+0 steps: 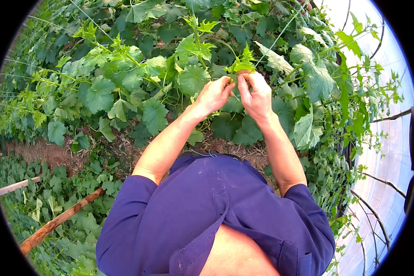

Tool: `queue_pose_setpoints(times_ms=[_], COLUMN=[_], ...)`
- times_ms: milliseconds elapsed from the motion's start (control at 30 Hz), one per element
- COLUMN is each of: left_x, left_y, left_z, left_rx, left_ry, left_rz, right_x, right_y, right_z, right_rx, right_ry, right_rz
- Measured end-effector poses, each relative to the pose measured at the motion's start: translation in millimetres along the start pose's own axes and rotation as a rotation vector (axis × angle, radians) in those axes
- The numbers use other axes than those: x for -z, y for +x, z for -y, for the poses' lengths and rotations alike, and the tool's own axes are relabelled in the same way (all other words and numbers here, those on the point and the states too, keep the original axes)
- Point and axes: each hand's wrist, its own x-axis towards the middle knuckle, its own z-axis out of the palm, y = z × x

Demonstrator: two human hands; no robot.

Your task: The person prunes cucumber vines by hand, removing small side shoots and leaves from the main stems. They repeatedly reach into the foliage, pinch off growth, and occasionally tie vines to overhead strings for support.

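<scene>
My left hand (215, 95) and my right hand (256, 97) meet in front of me, fingertips nearly touching. Between them rises a young vine shoot (243, 63) with bright green, jagged leaves. The left thumb and fingers pinch the shoot's thin stem from the side. My right hand is closed at the same stem, just under the tip leaves; its curled fingers partly hide what lies inside. A pale green twine (284, 31) slants down from the upper right and ends at the right hand. Broad leaves (194, 80) of the neighbouring vine stand close by the left hand.
Dense vines on taut strings (39, 60) fill the far side and left. Dry soil with straw (48, 154) runs in front of me. A wooden pole (62, 221) slants at lower left. On the right stands a translucent plastic wall (377, 170) with thin curved rods.
</scene>
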Motion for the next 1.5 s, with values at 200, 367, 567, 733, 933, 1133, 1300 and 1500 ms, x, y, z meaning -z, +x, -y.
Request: queue_pose_setpoints(times_ms=[200, 367, 567, 733, 933, 1133, 1300, 1500], left_x=[2, 6, 7, 3, 7, 15, 15, 7], left_y=[-9, -10, -12, -7, 1, -4, -8, -7], left_z=[0, 6, 11, 0, -11, -21, -3, 25], left_rx=[0.017, -0.057, -0.389, -0.344, -0.280, -0.267, -0.221, -0.382], left_ry=[-0.034, 0.000, 0.227, 0.510, 0.595, 0.202, -0.066, 0.129], left_rz=[0.019, 0.004, -0.114, -0.158, -0.206, -0.251, -0.098, 0.049], right_x=[-10, -9, 36, 75, 55, 29, 19, 22], right_y=[1, 9, 63, 110, 89, 28, 16, 20], right_z=[-1, -9, -6, 19, 74, 69, 40, 21], right_rx=[-0.146, -0.344, -0.662, -0.495, -0.015, 0.036, -0.473, -0.379], right_ry=[0.128, 0.327, 0.723, 0.299, -0.342, -0.058, 0.752, 0.685], right_rz=[0.033, 0.159, 0.379, 0.475, 0.404, 0.181, -0.035, -0.056])
